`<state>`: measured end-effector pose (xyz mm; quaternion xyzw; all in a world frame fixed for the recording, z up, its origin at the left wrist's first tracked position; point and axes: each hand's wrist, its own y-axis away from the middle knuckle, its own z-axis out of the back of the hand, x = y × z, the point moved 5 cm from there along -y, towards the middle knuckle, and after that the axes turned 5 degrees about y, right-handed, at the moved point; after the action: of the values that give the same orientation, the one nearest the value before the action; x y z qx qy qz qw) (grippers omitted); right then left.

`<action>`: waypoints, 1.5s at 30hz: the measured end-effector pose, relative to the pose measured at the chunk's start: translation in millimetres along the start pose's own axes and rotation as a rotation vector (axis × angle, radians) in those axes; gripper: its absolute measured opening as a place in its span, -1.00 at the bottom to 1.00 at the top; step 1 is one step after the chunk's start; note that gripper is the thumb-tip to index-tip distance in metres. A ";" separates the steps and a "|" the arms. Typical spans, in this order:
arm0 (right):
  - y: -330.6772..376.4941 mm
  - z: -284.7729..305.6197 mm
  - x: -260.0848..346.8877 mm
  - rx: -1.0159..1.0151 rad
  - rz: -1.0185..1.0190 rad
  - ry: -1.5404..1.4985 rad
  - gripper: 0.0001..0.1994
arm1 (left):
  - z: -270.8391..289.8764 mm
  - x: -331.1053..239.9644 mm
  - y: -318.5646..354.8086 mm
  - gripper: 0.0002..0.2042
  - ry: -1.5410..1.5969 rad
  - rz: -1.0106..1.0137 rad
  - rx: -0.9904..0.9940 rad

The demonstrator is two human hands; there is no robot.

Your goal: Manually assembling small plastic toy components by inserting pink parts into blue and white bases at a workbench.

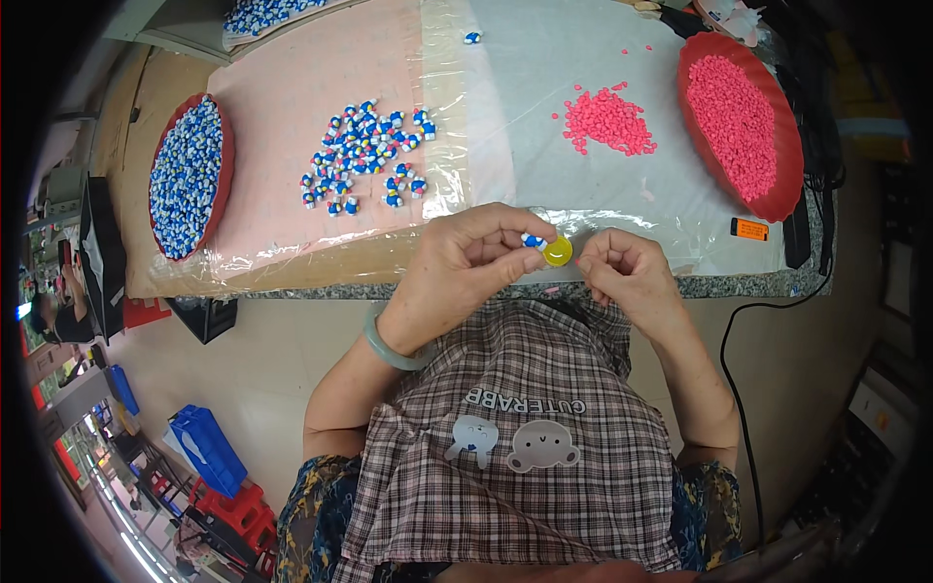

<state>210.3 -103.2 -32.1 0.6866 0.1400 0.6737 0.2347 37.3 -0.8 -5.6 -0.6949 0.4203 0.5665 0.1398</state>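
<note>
My left hand (452, 267), with a pale green bangle on the wrist, pinches a small blue-and-white piece (532, 240) between thumb and fingers. A round yellow disc (558, 252) shows at the fingertips, against that piece; whether the two are joined I cannot tell. Just to the right, my right hand (632, 275) is closed in a pinch on a tiny pink piece (579, 261), which barely shows and points toward the disc. Both hands are held over the table's near edge. Beyond them lie loose blue-and-white pieces (364, 141) and a heap of pink pieces (607, 120).
On the left stands a red bowl (227, 175) full of blue-and-white pieces; a second red bowl (792, 160) at the right holds pink ones. Clear plastic covers the table (267, 78). A small orange-and-black item (749, 229) lies near the right bowl. A black cable (734, 340) hangs down the right side.
</note>
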 end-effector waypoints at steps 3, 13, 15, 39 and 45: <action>-4.7 -1.4 -1.9 0.022 -0.060 0.033 -0.93 | 3.5 1.7 1.9 -0.76 0.001 -0.041 0.014; -8.7 -2.6 2.3 0.007 -0.123 0.121 -0.91 | 14.0 6.5 2.9 -0.71 -0.065 -0.023 0.061; -9.0 -2.2 2.0 0.005 -0.141 0.137 -0.91 | 15.4 7.5 2.3 -0.71 -0.076 -0.035 0.064; 4.7 -21.4 27.6 0.040 0.082 -0.211 -0.89 | -2.5 15.0 -5.8 -0.70 0.158 -0.132 0.133; 2.8 -22.5 23.1 0.005 0.096 -0.142 -0.91 | -6.6 14.8 -5.3 -0.71 0.073 -0.160 0.095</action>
<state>188.8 -90.8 -11.2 0.7391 0.0915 0.6336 0.2095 45.7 -8.3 -18.4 -0.7390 0.3944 0.5074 0.2020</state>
